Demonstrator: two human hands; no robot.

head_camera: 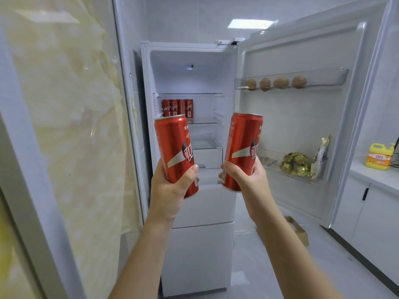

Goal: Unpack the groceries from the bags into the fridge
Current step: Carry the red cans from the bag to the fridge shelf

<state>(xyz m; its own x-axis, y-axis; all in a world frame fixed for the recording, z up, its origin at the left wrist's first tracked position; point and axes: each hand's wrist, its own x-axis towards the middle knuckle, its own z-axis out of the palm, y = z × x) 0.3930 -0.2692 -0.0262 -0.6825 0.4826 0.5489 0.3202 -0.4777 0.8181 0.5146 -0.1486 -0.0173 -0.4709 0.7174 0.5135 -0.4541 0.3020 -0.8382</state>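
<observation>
Carrying two tall, slim red aluminium drink cans toward the open white fridge (190, 57), judged partway through the stocking step. Gripped the left can (172, 143) round its lower half with the left hand (172, 186), fingers and thumb curled about it; gripped the right can (244, 143) the same way with the right hand (244, 175). Held both near upright in the air before the compartment, well short of the shelves. Already stocked: a row of four matching red cans (178, 107) at the left of the clear glass shelf (207, 120), with room to their right. Probably called next for reaching in and standing each can just beside that row without knocking it. Stored in the clear upper door rack (343, 76): four brown eggs (278, 83). Stored in the lower door bin (313, 178): gold foil-wrapped sweets (295, 164) and a foil pouch (322, 152). Saw no grocery bags.
</observation>
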